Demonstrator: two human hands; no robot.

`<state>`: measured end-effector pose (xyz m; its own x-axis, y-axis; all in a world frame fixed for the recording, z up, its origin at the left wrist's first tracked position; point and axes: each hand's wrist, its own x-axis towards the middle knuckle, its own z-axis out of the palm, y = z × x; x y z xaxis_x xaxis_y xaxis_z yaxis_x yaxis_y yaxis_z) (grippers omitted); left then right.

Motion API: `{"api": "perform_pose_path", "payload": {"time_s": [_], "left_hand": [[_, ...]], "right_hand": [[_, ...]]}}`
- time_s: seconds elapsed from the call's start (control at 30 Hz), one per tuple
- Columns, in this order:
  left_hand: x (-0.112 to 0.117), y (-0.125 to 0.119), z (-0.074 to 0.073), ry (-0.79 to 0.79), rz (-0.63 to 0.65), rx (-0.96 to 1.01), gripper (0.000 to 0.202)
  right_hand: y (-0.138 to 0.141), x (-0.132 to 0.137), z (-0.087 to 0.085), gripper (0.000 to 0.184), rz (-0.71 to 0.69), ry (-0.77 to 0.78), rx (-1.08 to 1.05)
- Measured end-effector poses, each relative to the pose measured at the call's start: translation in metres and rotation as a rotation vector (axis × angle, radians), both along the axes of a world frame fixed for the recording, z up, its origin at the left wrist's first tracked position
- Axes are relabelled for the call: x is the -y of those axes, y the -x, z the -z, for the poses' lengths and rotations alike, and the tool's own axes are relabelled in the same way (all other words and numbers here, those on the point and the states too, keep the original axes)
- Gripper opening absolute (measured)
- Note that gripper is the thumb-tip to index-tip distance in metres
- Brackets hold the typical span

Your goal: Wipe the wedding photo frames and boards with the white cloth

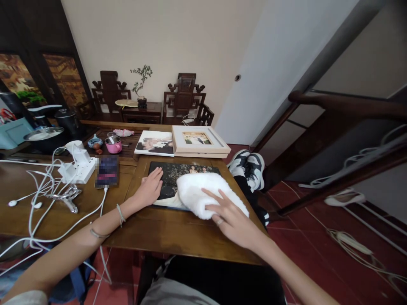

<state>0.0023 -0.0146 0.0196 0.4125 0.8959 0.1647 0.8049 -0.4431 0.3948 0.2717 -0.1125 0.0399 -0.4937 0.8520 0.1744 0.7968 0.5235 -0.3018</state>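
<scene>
A dark photo print [178, 174] lies flat on the wooden table [165, 235] in front of me. My left hand [149, 188] rests flat on its left edge, fingers stretched out. My right hand [230, 218] presses a white fluffy cloth [200, 192] onto the print's right part, fingers spread over the cloth.
Behind the print lie a light framed photo [199, 142] and an unframed picture [155, 143]. To the left sit a phone [107, 171], a white power strip [79, 167] with cables, a pink cup [113, 145] and cookware. Sneakers [249, 167] lie past the table's right edge.
</scene>
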Motion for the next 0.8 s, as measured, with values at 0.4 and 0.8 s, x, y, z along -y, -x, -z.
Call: {"api": "perform_pose_path", "payload": {"time_s": [0.4, 0.8], "left_hand": [[-0.009, 0.005, -0.003, -0.036, -0.137, 0.566, 0.047], [-0.003, 0.0, 0.002, -0.053, -0.013, 0.324, 0.045]], "right_hand": [[0.092, -0.061, -0.015, 0.042, 0.014, -0.001, 0.081], [0.001, 0.017, 0.013, 0.031, -0.04, -0.046, -0.228]]}}
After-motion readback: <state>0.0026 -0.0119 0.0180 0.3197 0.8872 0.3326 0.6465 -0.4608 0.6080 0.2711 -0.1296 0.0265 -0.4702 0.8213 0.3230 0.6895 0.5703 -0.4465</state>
